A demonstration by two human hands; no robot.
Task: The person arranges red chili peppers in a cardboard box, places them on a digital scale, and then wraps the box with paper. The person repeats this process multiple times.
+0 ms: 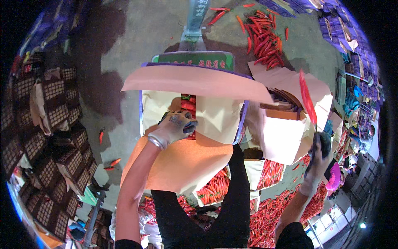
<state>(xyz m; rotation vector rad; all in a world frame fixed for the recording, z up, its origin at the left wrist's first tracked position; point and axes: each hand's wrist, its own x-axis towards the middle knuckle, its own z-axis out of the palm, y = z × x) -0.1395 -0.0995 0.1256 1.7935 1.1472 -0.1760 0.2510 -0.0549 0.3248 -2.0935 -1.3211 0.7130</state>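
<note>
My right hand (318,163), in a glove, is raised at the right and grips a long red chili pepper (307,98) by its stem end, the tip pointing up. My left hand (175,124), in a white and dark glove, is over a purple crate (242,124) lined with pale paper (219,116). Its fingers are curled above a narrow gap where red chili peppers (187,104) show. Whether it grips anything is hidden. A paper flap (199,79) stands over the crate's far rim, and another flap (180,165) hangs toward me.
Beyond the crate rises a scale's post (198,15). Loose chili peppers (262,37) are heaped on the floor. At the right stand stacked paper sheets (284,133); more chilies (273,218) spread below. Stacked crates (46,146) line the left side. A person in pink (333,177) is farther right.
</note>
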